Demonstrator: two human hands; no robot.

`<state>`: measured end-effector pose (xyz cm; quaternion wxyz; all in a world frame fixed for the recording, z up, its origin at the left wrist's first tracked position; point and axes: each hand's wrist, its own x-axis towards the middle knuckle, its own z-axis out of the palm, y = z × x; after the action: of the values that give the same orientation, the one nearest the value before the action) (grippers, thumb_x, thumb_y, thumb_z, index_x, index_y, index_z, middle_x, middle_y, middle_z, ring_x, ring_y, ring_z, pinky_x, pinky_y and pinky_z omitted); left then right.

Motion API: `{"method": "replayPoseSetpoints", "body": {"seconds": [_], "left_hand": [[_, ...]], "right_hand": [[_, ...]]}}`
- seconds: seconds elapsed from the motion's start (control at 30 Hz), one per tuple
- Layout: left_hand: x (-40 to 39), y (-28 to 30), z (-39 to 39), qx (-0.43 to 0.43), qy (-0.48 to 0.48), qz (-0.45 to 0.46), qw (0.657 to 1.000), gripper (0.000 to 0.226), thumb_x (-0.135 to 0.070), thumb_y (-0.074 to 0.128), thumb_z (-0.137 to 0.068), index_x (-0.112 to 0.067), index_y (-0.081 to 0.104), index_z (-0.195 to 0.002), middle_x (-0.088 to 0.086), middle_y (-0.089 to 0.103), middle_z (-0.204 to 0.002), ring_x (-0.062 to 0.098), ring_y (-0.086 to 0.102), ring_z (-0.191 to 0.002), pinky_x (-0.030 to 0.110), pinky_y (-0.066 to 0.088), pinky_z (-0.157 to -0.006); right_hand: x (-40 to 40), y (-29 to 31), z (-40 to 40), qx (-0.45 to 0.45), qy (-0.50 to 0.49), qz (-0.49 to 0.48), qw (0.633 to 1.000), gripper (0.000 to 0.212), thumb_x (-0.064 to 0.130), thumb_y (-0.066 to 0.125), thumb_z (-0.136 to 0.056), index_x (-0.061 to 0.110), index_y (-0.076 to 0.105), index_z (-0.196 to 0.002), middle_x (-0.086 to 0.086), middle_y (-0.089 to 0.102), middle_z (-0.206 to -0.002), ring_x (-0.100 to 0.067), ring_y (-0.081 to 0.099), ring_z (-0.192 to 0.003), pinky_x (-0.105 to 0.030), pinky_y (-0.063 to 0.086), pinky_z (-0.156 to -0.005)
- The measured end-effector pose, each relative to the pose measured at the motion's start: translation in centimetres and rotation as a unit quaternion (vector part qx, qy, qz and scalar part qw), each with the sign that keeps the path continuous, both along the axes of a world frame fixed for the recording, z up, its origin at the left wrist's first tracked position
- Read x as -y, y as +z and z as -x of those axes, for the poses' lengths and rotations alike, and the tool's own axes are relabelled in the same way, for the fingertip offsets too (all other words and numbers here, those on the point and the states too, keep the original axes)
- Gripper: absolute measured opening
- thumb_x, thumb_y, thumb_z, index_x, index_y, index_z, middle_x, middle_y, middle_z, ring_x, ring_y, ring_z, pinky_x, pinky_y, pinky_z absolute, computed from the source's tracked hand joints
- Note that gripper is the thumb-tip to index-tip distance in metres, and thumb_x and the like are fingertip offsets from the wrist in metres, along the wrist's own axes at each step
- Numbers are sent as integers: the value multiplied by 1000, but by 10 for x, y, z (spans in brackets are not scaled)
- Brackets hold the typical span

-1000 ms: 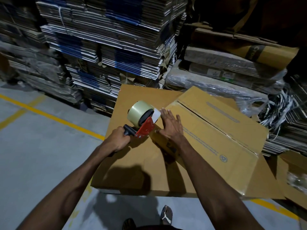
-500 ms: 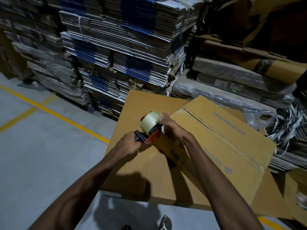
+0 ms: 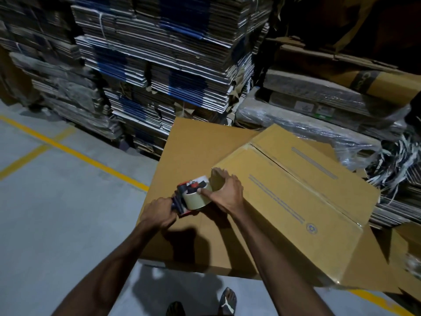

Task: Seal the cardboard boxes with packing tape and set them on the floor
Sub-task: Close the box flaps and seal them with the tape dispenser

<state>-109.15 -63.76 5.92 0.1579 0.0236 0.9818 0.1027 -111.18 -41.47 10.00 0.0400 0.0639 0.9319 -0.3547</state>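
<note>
With the left hand [image 3: 162, 210] gripping the tape dispenser [image 3: 191, 195] and the right hand [image 3: 224, 192] clasping the cardboard box [image 3: 293, 201] corner on stacked flat cardboard [image 3: 196, 144], tape may start crooked if the box shifts.

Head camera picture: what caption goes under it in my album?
Two hands press a tape dispenser against a cardboard box.

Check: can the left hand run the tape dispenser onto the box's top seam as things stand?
Probably yes: the left hand grips the tape dispenser at the box end, and the top seam lies bare.
</note>
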Motion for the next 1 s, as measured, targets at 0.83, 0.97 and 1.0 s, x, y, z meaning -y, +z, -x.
{"method": "replayPoseSetpoints", "body": {"seconds": [0.83,0.97,1.0], "left_hand": [[-96,27,27,-137,109,-340,924,36,-26,57,-105,-13,52,-138,12,45,-147,28,44,-139,39,39,-109],[-136,25,10,-121,2,-399,909,54,-44,38,-111,-21,34,-160,0,31,-166,13,29,-151,35,27,-122],[-143,18,6,-100,-10,-400,911,58,-49,34,-111,-21,30,-162,-1,28,-169,12,24,-154,34,22,-126]], "right_hand": [[-49,-12,-6,-138,99,-176,970,64,9,67,-95,8,45,-155,-11,44,-161,-29,36,-152,-37,29,-123],[-74,-26,-21,-175,115,-152,966,55,24,54,-97,9,54,-150,-9,52,-156,-28,45,-147,-42,38,-118],[-81,-30,-27,-183,118,-139,966,57,34,46,-99,11,54,-150,-7,53,-156,-26,45,-147,-41,37,-118]]}}
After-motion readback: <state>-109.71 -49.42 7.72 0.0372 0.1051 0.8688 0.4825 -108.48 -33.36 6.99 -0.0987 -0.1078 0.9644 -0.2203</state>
